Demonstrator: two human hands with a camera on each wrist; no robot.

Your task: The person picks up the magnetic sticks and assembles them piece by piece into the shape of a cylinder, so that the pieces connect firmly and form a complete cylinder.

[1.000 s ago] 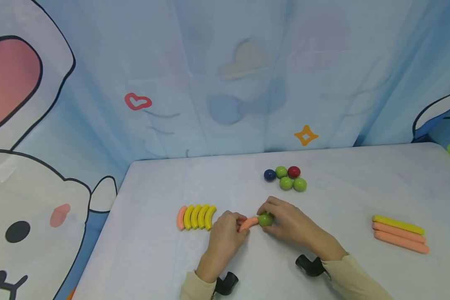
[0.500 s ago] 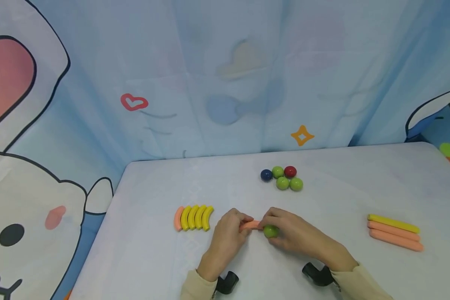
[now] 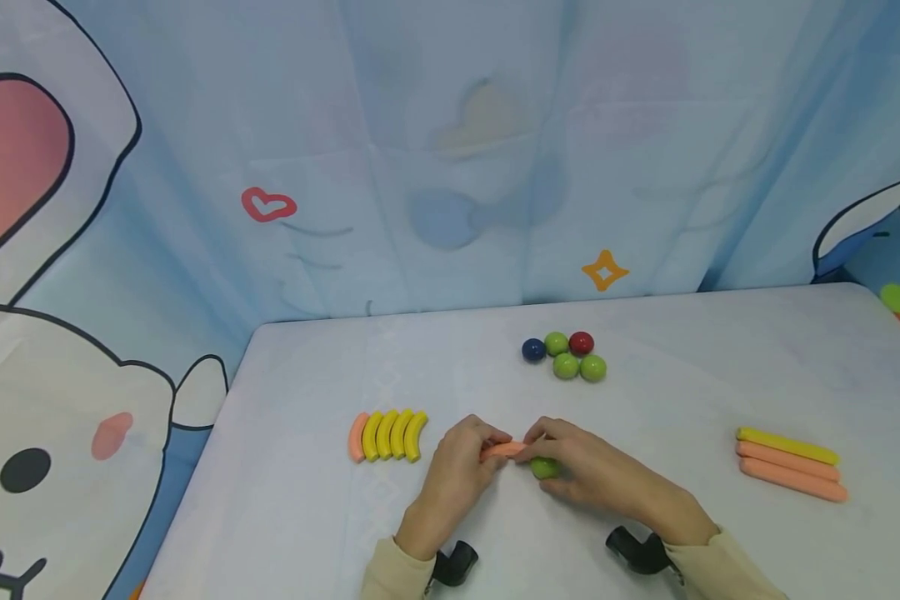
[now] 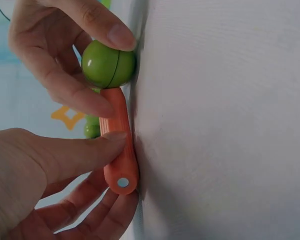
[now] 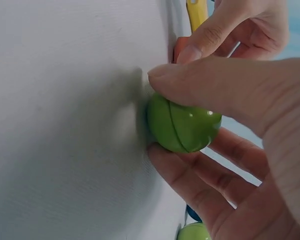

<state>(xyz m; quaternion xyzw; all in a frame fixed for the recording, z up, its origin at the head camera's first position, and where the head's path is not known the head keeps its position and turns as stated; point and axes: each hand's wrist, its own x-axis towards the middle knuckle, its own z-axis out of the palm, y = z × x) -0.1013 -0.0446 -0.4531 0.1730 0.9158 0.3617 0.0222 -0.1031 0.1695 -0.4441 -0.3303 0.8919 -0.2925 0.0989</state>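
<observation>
My left hand point(image 3: 453, 473) pinches a short curved orange rod point(image 3: 501, 451) between thumb and fingers. In the left wrist view a round silvery dot shows in the rod's near end. My right hand point(image 3: 596, 471) grips a green ball point(image 3: 544, 468) between thumb and fingers, and one of its fingers lies along the rod's far part. The green ball point(image 4: 102, 65) sits right at the rod's far end in the left wrist view. A seam runs around the ball point(image 5: 182, 127) in the right wrist view. Both hands work low over the white tabletop.
Left of the hands lies a row of yellow curved rods point(image 3: 385, 435) beside one orange curved rod point(image 3: 357, 437). Behind stand green balls point(image 3: 592, 368), a dark blue ball point(image 3: 533, 350) and a red ball point(image 3: 581, 342). Straight yellow point(image 3: 786, 447) and orange rods point(image 3: 792, 480) lie at right.
The right hand has shifted slightly toward the person and right with the green ball. One of its fingers has come onto the orange rod. The left hand still pinches the rod.
</observation>
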